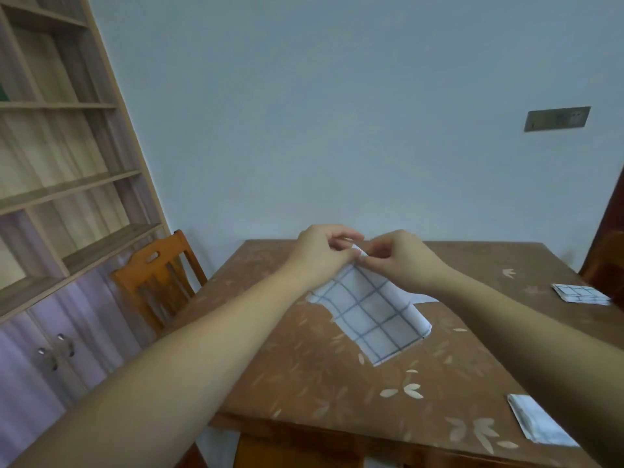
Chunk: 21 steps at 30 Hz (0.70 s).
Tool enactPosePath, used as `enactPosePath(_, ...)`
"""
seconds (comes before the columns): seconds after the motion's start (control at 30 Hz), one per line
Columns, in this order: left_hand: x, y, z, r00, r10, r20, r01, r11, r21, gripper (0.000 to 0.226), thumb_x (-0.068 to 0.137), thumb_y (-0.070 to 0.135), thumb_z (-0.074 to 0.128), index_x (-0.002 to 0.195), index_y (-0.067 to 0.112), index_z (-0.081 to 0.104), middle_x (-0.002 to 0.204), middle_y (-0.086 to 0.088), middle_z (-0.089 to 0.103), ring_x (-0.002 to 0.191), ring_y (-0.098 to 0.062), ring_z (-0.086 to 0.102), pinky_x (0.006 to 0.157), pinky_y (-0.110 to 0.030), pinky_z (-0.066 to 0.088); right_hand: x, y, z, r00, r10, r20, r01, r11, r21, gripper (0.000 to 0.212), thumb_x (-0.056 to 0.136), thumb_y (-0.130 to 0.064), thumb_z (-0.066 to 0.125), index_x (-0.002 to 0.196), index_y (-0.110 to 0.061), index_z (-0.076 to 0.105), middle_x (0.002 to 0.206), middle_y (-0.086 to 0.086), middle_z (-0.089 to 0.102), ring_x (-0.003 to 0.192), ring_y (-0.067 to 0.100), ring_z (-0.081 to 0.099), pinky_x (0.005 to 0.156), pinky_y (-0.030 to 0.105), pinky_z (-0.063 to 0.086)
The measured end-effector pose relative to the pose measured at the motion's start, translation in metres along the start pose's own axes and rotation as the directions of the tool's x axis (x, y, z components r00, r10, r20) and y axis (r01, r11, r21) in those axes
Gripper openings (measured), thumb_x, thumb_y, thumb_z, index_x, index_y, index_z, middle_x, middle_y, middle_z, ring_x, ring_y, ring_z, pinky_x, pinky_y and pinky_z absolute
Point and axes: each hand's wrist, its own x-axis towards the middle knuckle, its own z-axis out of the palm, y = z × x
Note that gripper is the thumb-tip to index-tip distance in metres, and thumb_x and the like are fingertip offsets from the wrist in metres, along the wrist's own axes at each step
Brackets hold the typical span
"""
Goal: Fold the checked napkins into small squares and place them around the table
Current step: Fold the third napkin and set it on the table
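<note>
A white napkin with blue checks point(374, 315) hangs from both my hands above the middle of the brown table point(320, 393), its lower end touching the tabletop. My left hand point(320, 255) pinches its top edge, and my right hand point(401, 261) pinches the same edge right beside it. A folded checked napkin point(580, 293) lies at the table's right edge. Another folded napkin point(537, 422) lies near the front right corner, partly behind my right forearm.
An orange wooden chair point(158, 282) stands at the table's left side. A tall wooden shelf unit with cabinet doors point(60, 197) fills the left. A pale wall with a socket plate point(557, 118) is behind the table. Something dark brown point(604, 258) stands at the far right.
</note>
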Motion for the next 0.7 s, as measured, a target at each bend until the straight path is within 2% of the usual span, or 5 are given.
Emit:
enactPosePath(0.1, -0.008, -0.014, -0.002, 1.000, -0.005, -0.020, 0.004, 0.999, -0.044, 0.027, 0.078, 0.003, 0.074, 0.095, 0.023, 0.072, 0.078, 0.008, 0.070, 0.069, 0.009, 0.062, 0.074, -0.005, 0.047, -0.003, 0.008, 0.012, 0.999, -0.024, 0.021, 0.025, 1.000, -0.004, 0.041, 0.091, -0.031, 0.066, 0.052, -0.027, 0.056, 0.044, -0.015, 0.047, 0.046, 0.001, 0.042, 0.049, 0.016, 0.030)
enactPosePath(0.17, -0.013, -0.032, -0.001, 1.000, -0.012, -0.015, 0.011, 0.999, -0.040, 0.028, 0.077, 0.007, 0.078, 0.100, 0.023, 0.072, 0.086, 0.005, 0.072, 0.081, 0.003, 0.065, 0.081, -0.009, 0.048, -0.007, 0.015, 0.020, 0.998, -0.031, 0.048, 0.033, 0.998, -0.048, 0.037, 0.092, -0.029, 0.065, 0.057, -0.018, 0.059, 0.047, -0.010, 0.044, 0.048, 0.004, 0.040, 0.049, 0.017, 0.031)
enactPosePath(0.3, -0.022, -0.060, 0.000, 0.965, -0.182, 0.192, 0.177, 0.983, 0.043, 0.031, 0.081, 0.025, 0.078, 0.110, 0.017, 0.072, 0.110, 0.003, 0.071, 0.098, -0.004, 0.061, 0.078, -0.012, 0.045, -0.018, 0.031, 0.025, 0.995, 0.015, 0.095, -0.024, 0.995, 0.092, 0.028, 0.094, -0.020, 0.063, 0.067, -0.012, 0.066, 0.050, -0.017, 0.052, 0.051, -0.001, 0.044, 0.052, 0.013, 0.032)
enactPosePath(0.53, -0.012, -0.052, -0.005, 0.962, -0.209, 0.175, 0.197, 0.977, 0.081, 0.014, 0.084, 0.028, 0.075, 0.088, 0.015, 0.078, 0.081, 0.006, 0.072, 0.065, 0.006, 0.058, 0.062, -0.015, 0.043, -0.019, 0.044, -0.001, 0.986, 0.117, 0.116, -0.142, 0.961, 0.237, 0.015, 0.090, -0.016, 0.067, 0.080, -0.008, 0.073, 0.080, 0.015, 0.069, 0.075, 0.017, 0.063, 0.081, 0.046, 0.057)
enactPosePath(0.7, -0.007, -0.032, 0.002, 0.973, -0.114, 0.202, 0.100, 0.992, 0.080, 0.011, 0.085, 0.026, 0.074, 0.082, 0.016, 0.078, 0.078, 0.005, 0.073, 0.062, 0.008, 0.058, 0.061, -0.012, 0.044, -0.020, 0.037, -0.015, 0.990, 0.119, 0.078, -0.134, 0.963, 0.235, 0.023, 0.091, -0.022, 0.067, 0.088, 0.000, 0.071, 0.087, 0.016, 0.074, 0.082, 0.024, 0.072, 0.078, 0.037, 0.061)
